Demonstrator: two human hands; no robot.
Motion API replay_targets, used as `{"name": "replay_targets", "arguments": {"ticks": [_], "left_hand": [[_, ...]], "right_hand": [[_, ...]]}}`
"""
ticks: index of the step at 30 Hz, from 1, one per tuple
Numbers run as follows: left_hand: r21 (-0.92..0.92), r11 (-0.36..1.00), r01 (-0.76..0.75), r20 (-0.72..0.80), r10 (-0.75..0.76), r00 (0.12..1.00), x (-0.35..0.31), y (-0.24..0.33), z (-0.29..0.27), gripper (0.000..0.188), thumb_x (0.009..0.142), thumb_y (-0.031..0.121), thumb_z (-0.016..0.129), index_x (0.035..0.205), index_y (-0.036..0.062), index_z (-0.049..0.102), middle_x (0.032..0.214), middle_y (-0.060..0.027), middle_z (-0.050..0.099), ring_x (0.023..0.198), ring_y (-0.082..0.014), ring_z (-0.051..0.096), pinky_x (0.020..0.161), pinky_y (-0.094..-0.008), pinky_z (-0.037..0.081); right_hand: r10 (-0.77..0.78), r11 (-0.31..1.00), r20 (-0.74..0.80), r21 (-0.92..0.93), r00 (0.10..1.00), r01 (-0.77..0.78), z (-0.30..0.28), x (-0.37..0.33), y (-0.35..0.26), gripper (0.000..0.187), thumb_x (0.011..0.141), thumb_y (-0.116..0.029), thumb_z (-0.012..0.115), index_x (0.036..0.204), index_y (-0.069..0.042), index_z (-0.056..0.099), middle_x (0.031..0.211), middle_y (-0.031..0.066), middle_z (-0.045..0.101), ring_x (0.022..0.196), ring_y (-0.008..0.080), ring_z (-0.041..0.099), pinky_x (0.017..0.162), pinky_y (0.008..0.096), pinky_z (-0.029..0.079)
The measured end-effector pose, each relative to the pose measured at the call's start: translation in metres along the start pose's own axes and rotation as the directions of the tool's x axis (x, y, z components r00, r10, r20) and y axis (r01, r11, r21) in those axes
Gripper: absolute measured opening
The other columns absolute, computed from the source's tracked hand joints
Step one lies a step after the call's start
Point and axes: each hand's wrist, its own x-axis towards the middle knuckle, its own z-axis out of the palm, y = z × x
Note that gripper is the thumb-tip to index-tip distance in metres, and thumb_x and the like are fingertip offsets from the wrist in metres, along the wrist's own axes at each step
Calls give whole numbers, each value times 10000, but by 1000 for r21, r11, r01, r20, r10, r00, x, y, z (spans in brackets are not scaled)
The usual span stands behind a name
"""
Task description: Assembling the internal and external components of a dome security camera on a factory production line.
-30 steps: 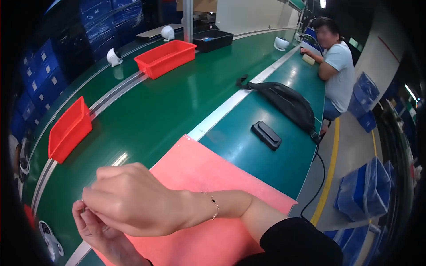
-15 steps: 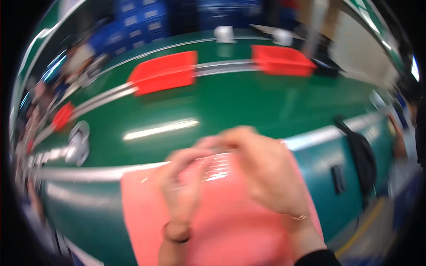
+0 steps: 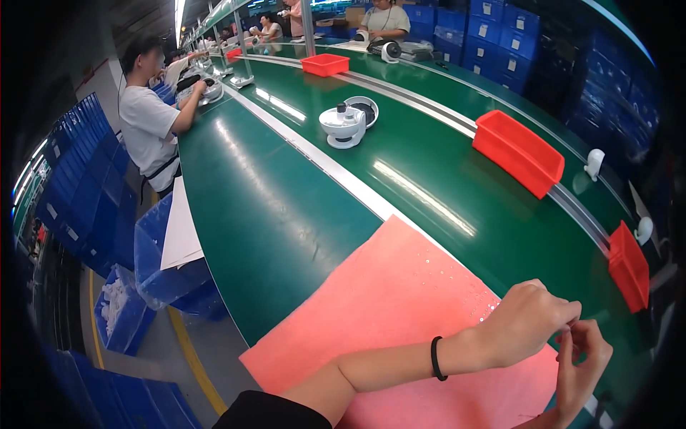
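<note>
My left hand (image 3: 520, 327), with a black band on its wrist, reaches across a pink cloth-like sheet (image 3: 400, 300). Its fingertips are pinched and meet those of my right hand (image 3: 587, 354) beyond the sheet's right edge. Whatever the two hands hold between their fingertips is too small to make out. Several tiny shiny pieces (image 3: 486, 309) lie scattered on the sheet beside my left hand. Farther off on the green belt stands a white rounded device (image 3: 343, 127) with a dark knob and a round, dark-centred part.
Red bins (image 3: 518, 154) stand along the metal rail. Small white curved parts (image 3: 594, 164) sit beyond it. At the left a person in a white shirt (image 3: 146, 118) works at the bench. Below the bench edge are a blue bin of white pieces (image 3: 114, 311) and white sheets (image 3: 180, 232).
The view has swung left, bringing the person and the white device into fuller sight. My hands now appear at the lower right, fingertips still together.
</note>
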Motion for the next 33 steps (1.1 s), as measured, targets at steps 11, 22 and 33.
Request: {"name": "replay_targets", "arguments": {"ticks": [11, 22, 33], "left_hand": [[-274, 956, 106, 98, -82, 992, 8, 0, 1, 83, 726, 23, 622, 726, 16, 540, 559, -116, 551, 548, -287, 566, 513, -349, 432], [-578, 800, 160, 163, -79, 983, 13, 4, -3, 94, 742, 22, 630, 803, 8, 559, 742, -93, 642, 727, -254, 639, 654, -318, 489], [-629, 757, 175, -25, -245, 969, 12, 0, 4, 121, 711, -16, 661, 772, -30, 558, 699, -118, 634, 700, -209, 651, 674, -292, 513]], "right_hand": [[51, 992, 54, 116, 997, -56, -13, -1, 7, 90, 771, 56, 546, 731, 14, 477, 648, 41, 473, 537, 85, 515, 460, 194, 361], [34, 932, 77, 358, 996, -59, -22, -3, 13, 134, 802, 29, 549, 751, -8, 430, 673, 22, 445, 538, 66, 478, 463, 175, 368], [44, 993, -19, 111, 999, -42, 0, 21, 29, 178, 852, -118, 566, 746, -6, 477, 685, 23, 481, 605, 68, 460, 551, 218, 346]]}}
